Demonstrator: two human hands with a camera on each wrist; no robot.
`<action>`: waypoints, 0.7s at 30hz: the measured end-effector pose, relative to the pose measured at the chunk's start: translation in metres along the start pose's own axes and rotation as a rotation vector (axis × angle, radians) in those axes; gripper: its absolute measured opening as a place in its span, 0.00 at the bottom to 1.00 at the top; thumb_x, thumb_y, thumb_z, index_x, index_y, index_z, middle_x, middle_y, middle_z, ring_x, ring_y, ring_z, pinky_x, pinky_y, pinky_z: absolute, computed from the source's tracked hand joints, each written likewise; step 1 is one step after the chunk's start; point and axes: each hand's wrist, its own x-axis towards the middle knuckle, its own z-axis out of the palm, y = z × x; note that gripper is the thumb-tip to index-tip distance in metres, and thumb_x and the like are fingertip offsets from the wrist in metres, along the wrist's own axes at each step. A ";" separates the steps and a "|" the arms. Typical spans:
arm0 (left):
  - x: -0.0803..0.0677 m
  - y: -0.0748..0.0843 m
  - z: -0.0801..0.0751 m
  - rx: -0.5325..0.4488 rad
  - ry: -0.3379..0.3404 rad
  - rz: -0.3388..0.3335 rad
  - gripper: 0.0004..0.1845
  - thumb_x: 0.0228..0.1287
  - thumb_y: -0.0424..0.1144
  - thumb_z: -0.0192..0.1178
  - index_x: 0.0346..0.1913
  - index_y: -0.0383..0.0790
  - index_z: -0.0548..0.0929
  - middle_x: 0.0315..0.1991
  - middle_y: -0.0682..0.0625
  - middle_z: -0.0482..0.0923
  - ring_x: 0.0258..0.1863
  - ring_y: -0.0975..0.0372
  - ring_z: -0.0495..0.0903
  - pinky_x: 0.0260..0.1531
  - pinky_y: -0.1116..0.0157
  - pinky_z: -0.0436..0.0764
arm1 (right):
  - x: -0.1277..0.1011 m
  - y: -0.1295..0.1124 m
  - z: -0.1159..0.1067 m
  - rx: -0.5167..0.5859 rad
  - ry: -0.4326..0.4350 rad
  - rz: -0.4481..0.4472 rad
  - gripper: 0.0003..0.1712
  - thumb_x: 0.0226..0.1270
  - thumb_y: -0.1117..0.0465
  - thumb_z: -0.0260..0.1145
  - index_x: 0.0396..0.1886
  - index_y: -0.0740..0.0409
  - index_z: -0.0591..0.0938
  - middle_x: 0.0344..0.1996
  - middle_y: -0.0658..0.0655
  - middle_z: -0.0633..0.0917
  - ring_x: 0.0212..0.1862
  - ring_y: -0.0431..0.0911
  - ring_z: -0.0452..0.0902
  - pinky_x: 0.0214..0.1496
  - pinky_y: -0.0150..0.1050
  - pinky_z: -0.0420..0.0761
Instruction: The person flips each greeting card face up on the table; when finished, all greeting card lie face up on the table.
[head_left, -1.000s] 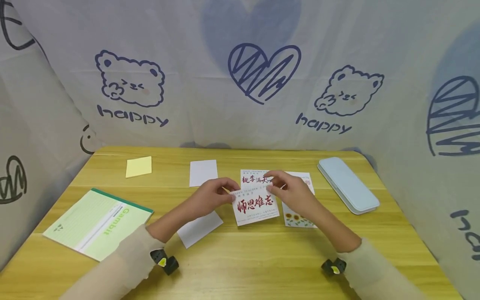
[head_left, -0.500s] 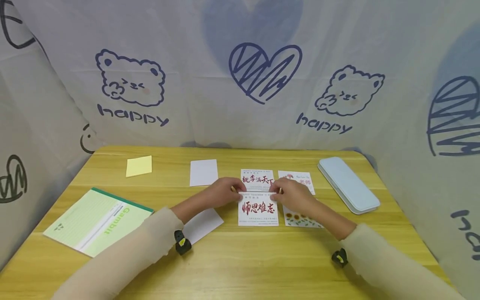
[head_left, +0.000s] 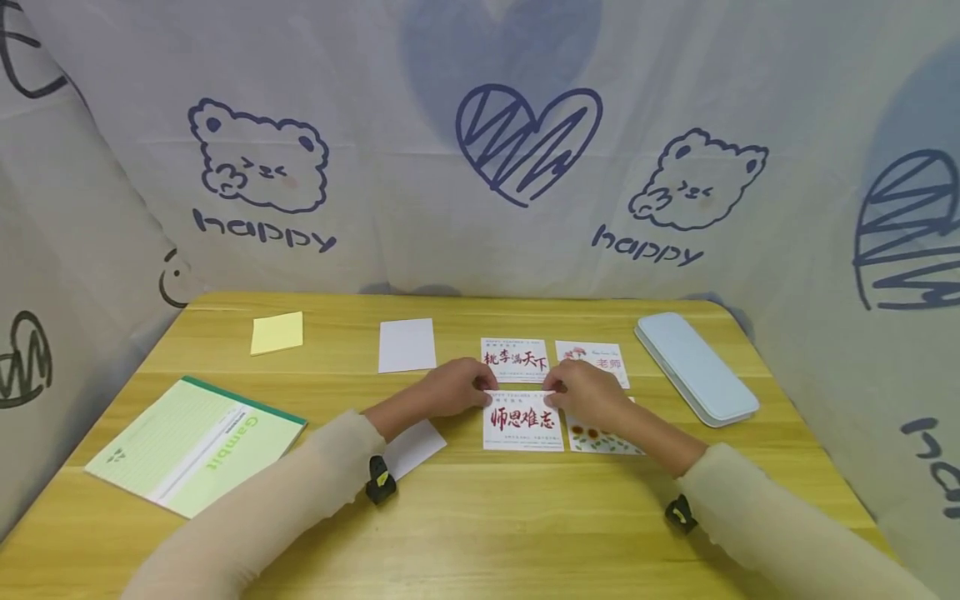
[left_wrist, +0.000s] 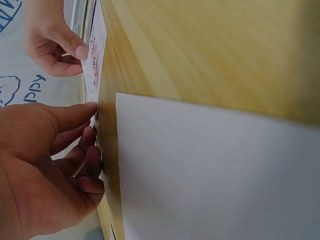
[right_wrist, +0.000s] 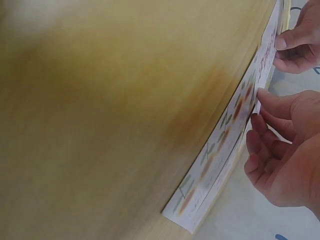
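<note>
- Your left hand [head_left: 450,388] and right hand [head_left: 583,392] pinch the far corners of the red-lettered card [head_left: 522,420], which lies flat on the table [head_left: 480,517], just in front of a second lettered card [head_left: 514,360] and right beside the sunflower card [head_left: 603,437].
- Risk: the near edge lies free, so an uneven push from one hand would likely skew the card out of line with its neighbours.
- Risk: your right hand covers part of the sunflower card; dragging the wrist sideways could shift that card too.
- Risk: the blank white card [head_left: 411,447] is partly under your left forearm, so a sweep of the sleeve may knock it askew.
- Left hand: the wrist view shows the thumb [left_wrist: 75,114] stretched out to the card's edge with the other fingers curled beneath it.
- Right hand: the thumb [right_wrist: 280,107] meets the card's edge, fingers loosely bent below; both forearms are low over the table, angled inward.
</note>
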 end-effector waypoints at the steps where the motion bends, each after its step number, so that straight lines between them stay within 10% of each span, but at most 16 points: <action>1: 0.000 0.000 0.000 0.003 -0.002 0.003 0.05 0.63 0.38 0.63 0.40 0.46 0.83 0.38 0.56 0.79 0.38 0.65 0.75 0.45 0.63 0.75 | 0.000 0.000 0.000 -0.008 0.002 -0.001 0.07 0.61 0.55 0.70 0.38 0.48 0.85 0.34 0.44 0.81 0.38 0.40 0.75 0.41 0.38 0.77; 11: -0.008 -0.009 -0.027 0.033 0.054 -0.022 0.08 0.62 0.41 0.63 0.43 0.48 0.84 0.39 0.55 0.79 0.39 0.62 0.74 0.44 0.61 0.74 | 0.009 -0.015 -0.012 -0.065 0.085 -0.042 0.09 0.63 0.53 0.67 0.41 0.49 0.85 0.32 0.45 0.79 0.33 0.39 0.73 0.34 0.37 0.76; 21: -0.020 -0.071 -0.089 -0.143 0.142 -0.085 0.14 0.66 0.37 0.60 0.52 0.36 0.80 0.49 0.42 0.77 0.47 0.52 0.75 0.48 0.55 0.74 | 0.075 -0.060 -0.010 0.187 0.008 -0.114 0.21 0.67 0.51 0.63 0.57 0.52 0.79 0.47 0.49 0.81 0.42 0.42 0.75 0.40 0.40 0.75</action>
